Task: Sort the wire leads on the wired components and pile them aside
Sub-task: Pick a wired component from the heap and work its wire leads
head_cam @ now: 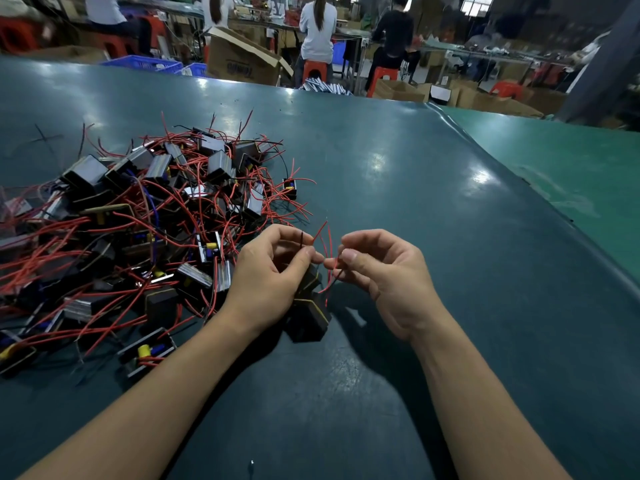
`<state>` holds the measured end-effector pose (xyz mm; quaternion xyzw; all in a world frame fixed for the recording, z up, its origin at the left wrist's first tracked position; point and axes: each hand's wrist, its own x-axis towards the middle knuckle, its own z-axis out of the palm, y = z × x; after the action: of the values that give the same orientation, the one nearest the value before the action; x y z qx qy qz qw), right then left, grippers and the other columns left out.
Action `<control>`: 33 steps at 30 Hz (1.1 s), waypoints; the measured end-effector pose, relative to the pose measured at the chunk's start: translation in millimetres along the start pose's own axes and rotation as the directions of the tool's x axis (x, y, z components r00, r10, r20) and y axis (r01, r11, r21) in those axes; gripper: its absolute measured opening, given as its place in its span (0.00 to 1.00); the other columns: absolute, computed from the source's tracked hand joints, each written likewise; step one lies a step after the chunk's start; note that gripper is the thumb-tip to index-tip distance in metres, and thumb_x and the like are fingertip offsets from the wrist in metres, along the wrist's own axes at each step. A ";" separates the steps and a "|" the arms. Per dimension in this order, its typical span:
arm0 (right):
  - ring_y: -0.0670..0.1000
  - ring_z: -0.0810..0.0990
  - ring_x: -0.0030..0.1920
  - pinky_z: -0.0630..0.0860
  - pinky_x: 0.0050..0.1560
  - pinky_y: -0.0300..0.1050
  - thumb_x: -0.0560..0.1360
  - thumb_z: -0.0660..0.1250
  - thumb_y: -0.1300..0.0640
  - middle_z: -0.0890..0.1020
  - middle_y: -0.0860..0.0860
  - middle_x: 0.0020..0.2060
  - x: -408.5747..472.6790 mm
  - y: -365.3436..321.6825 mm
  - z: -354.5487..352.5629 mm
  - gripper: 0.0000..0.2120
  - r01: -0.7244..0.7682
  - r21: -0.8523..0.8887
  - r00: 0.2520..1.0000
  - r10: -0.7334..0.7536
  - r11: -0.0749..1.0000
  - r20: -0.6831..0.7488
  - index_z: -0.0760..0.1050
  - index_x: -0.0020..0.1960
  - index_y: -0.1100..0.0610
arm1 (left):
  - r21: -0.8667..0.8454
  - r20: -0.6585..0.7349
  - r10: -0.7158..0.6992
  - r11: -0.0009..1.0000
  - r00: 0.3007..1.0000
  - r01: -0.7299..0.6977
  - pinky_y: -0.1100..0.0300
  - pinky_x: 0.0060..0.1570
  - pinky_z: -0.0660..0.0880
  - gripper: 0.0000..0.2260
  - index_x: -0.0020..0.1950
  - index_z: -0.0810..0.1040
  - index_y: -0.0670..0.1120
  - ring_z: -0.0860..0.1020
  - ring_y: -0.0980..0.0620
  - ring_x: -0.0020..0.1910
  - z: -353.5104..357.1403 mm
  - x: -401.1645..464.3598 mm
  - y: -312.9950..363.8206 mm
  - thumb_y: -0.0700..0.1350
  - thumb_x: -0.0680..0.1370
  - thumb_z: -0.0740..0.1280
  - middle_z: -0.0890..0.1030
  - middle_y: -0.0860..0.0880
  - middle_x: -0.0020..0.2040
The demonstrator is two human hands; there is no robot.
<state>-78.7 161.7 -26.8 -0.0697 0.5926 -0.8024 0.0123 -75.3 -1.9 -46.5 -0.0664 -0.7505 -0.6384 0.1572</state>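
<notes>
While the left hand [273, 271] pinches a black lead [301, 239], the right hand [379, 275] pinches a red lead [332, 263].

A dark green worktop [433, 174] fills the near view, its far edge meeting a lighter green mat [571, 161] at the right. Beyond it stand an open cardboard box [239, 60], blue plastic crates [145, 63] and red stools [314, 69]. Several people [318, 29] sit with their backs turned at long benches.

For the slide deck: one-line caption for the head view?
Both hands, left hand and right hand, pinch red leads above a black component beside the pile.
</notes>
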 end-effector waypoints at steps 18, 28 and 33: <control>0.51 0.81 0.42 0.79 0.46 0.39 0.71 0.67 0.77 0.82 0.55 0.40 0.1 -1.5 5.4 0.17 0.003 -0.031 1.000 -0.004 1.000 -0.027 0.78 0.56 0.62 | 0.112 0.082 0.094 0.988 0.992 -0.103 0.66 0.33 0.72 0.05 0.49 0.84 0.49 0.76 0.60 0.32 4.4 -3.7 2.9 0.41 0.78 0.69 0.81 0.57 0.35; 0.52 0.83 0.40 0.80 0.43 0.41 0.72 0.68 0.74 0.83 0.48 0.36 0.3 2.2 9.1 0.11 0.121 -0.182 0.986 -0.140 0.976 -0.094 0.80 0.44 0.58 | 0.157 -0.019 0.074 0.985 0.997 -0.070 0.53 0.41 0.76 0.04 0.45 0.81 0.48 0.79 0.53 0.36 6.0 -4.1 1.4 0.45 0.79 0.68 0.82 0.51 0.37; 0.48 0.83 0.38 0.81 0.46 0.46 0.74 0.66 0.72 0.82 0.46 0.35 -0.5 2.4 11.0 0.13 0.180 -0.388 0.958 -0.251 0.904 -0.141 0.79 0.42 0.54 | 0.084 -0.069 0.032 0.996 0.997 -0.026 0.59 0.41 0.76 0.03 0.48 0.74 0.48 0.80 0.57 0.37 6.3 -1.0 -0.7 0.43 0.81 0.63 0.83 0.53 0.36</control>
<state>-76.9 150.6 -26.0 -0.0603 0.7207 -0.6750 -0.1459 -75.5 4.3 -48.3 -0.0482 -0.7695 -0.6061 0.1956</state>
